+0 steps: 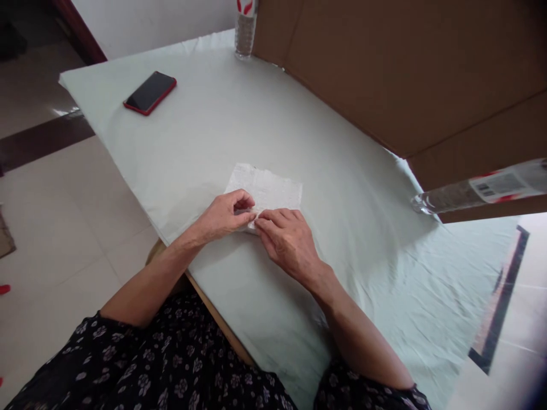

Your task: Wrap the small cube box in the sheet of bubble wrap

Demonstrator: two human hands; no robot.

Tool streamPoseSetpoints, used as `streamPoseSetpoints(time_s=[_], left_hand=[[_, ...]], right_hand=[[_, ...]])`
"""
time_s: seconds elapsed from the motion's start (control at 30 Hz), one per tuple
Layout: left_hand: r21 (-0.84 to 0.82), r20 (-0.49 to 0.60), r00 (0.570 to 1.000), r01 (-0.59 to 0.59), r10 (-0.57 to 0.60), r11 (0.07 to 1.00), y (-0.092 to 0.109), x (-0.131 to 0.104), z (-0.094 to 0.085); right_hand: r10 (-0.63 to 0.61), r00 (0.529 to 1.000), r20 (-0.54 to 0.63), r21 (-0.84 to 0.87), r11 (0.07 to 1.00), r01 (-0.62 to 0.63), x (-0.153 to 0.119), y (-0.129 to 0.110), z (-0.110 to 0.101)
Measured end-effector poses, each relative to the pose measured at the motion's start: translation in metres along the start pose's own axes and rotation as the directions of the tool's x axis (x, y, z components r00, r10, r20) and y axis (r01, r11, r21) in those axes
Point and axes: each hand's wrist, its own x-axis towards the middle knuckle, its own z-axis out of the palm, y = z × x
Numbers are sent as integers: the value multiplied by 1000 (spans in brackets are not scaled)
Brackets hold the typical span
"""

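Observation:
A white, faintly textured sheet that looks like a paper tissue [273, 187] lies on the pale green tablecloth in the middle of the view. My left hand [224, 216] is at its near left edge, thumb and index finger curved around the paper and closing on it. From the right, my right hand [288, 236] grips the same near edge with bent fingers, its fingertips touching or almost touching those of my left. Along that edge the paper seems folded or rolled. My fingers hide part of the fold.
A phone with a red case [150, 93] lies at the far left of the cloth-covered table [205, 125]. Brown cardboard [384, 74] stands along the back right. One clear bottle [245, 34] is upright beside it; another bottle [482, 188] is at the right.

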Motion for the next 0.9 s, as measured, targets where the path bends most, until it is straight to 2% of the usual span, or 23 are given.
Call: streamPoseSetpoints(time_s=[0.1, 0.27, 0.4, 0.53, 0.73, 0.8, 0.9], left_hand=[[96, -8, 1000, 15, -14, 995, 2, -10, -11], [150, -28, 989, 149, -146, 978, -1, -18, -22], [251, -143, 975, 203, -171, 946, -6, -17, -22], [310, -264, 943, 284, -205, 907, -6, -25, -27], [265, -215, 905, 415, -366, 870, -5, -39, -32], [254, -213, 897, 435, -388, 864, -6, -37, -28], [237, -196, 905, 416, -377, 878, -9, -31, -20]], right_hand=[[-16, 1000, 17, -65, 998, 17, 0, -1, 1], [-10, 999, 40, -148, 989, 16, 2, -5, -1], [-14, 1000, 16, -198, 980, 17, 4, -9, 5], [-27, 999, -20, -244, 970, 21, 4, -9, 10], [-45, 998, -35, -270, 962, 34, 2, -8, 14], [-42, 998, -40, -277, 961, 29, 3, -8, 15], [-38, 998, -47, -295, 955, 22, 4, -9, 17]])
